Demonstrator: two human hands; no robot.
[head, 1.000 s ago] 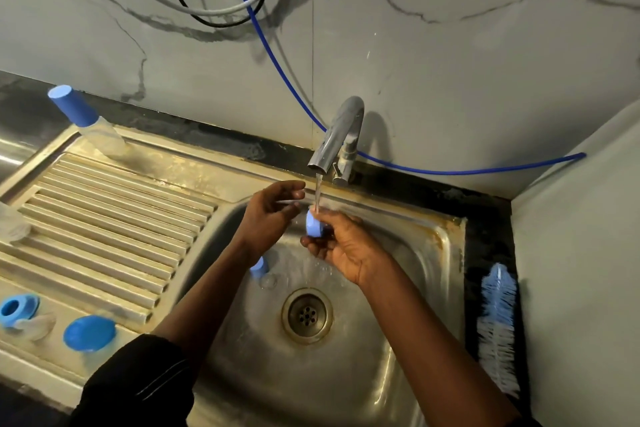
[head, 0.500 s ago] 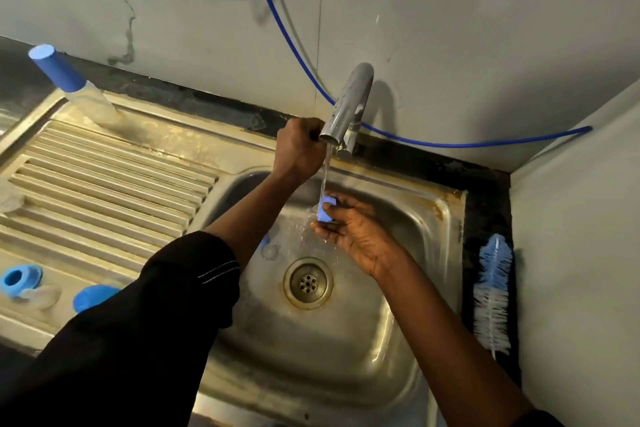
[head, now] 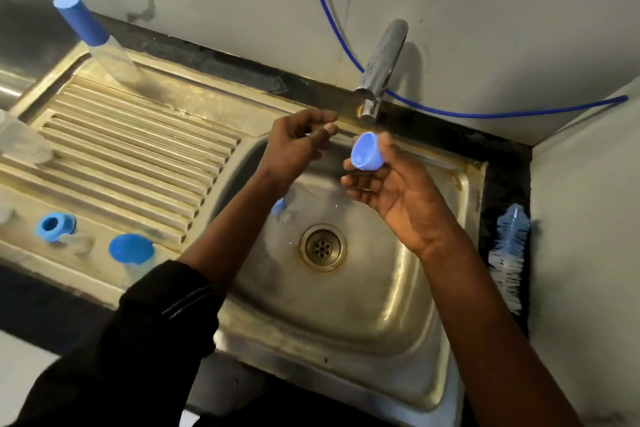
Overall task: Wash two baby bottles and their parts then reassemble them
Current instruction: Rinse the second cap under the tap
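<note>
At the 9 o'clock edge a clear bottle is lying on the ribbed draining board; at 10 o'clock a capped bottle is leaning at the board's back corner; toward 8 o'clock a blue ring, a clear teat and a wide blue lid are sitting close together on the board's front strip; nearer the centre, the left hand is hovering over the back of the sink, fingers loosely curled and, as far as the blur allows, gripping nothing; below it a small blue piece is lying in the basin at 10 o'clock of the drain; at 3 o'clock of the left hand, the right hand is pinching a small blue cap between thumb and forefinger, its other fingers spreading loose; the cap is sitting at 6 o'clock of the tap, axis tilting, open mouth facing 8 o'clock, toward the left hand, near it but apart; setting it down probably means carrying it toward 8 o'clock to the board, the left hand being nearer that side; at 3 o'clock a bottle brush is lying beside the sink.
</note>
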